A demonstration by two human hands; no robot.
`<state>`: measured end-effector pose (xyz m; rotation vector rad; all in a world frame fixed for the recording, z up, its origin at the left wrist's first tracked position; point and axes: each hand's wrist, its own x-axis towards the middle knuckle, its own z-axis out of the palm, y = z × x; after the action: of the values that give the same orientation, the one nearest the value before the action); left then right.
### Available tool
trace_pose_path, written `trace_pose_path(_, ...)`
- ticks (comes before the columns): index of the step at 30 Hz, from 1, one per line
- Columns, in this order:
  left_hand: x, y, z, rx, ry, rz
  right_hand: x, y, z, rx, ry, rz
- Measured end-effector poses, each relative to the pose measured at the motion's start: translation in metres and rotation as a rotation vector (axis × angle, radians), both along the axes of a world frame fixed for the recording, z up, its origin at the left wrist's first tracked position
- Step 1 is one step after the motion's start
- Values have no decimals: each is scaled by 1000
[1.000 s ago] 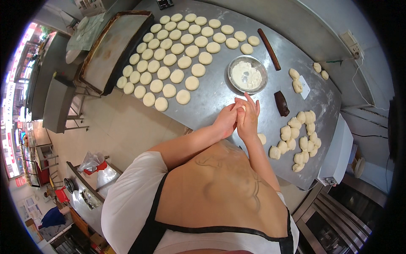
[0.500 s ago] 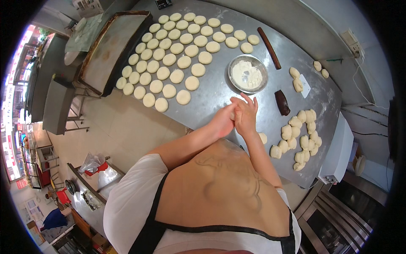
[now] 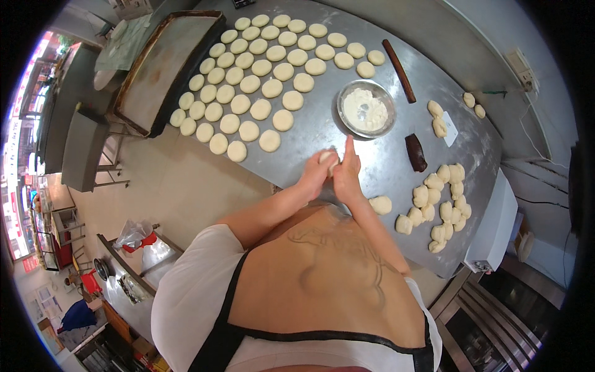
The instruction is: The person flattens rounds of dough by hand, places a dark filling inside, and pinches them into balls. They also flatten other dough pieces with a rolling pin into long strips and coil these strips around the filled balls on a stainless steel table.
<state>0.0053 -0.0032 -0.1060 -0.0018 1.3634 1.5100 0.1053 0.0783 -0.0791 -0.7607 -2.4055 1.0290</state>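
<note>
Between my two hands, above the near edge of the steel table, is a small pale piece of dough [image 3: 331, 159]. My left hand [image 3: 316, 170] curls its fingers round the left of it. Against its other side presses my right hand [image 3: 347, 177], fingers stretched forward, so both hands grip the dough together. Part of the piece is hidden by the fingers. Beside my right wrist a lump of dough [image 3: 380, 205] lies on the table. Just beyond my hands stands a metal bowl [image 3: 390, 121] with white flour [image 3: 365, 110].
Flat dough rounds [image 3: 261, 110] fill the table's left side in rows. To the right are clustered dough lumps [image 3: 434, 181], a dark brown block [image 3: 415, 153], a wooden rolling pin [image 3: 398, 70] and a white scraper [image 3: 450, 129]. A large baking tray [image 3: 167, 65] adjoins the table at left.
My hands have drawn slightly left and nearer, and separated a little, so the dough between them shows. The right hand's spread fingers have come together. The lump beside my wrist shows more fully.
</note>
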Motion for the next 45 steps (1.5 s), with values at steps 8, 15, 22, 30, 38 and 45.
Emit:
trace_pose_path(8,-39,-27,-42,-366,1596,-767,52,34,-17,-53,66,-281)
trace_pose_path(15,-59,21,-39,-275,1767,-917,66,29,-30,-62,22,-311)
trace_pose_path(22,-82,27,-63,-477,1738,-881,66,38,-32,-11,22,-297)
trace_pose_path(30,-64,32,-46,-337,1715,-918,66,40,-22,-14,35,-321)
trace_pose_path(38,-69,21,-64,-391,1747,-796,80,34,-27,-53,15,-335)
trace_pose_path(45,-63,-26,-43,-503,1379,-837,83,39,-23,15,24,-392)
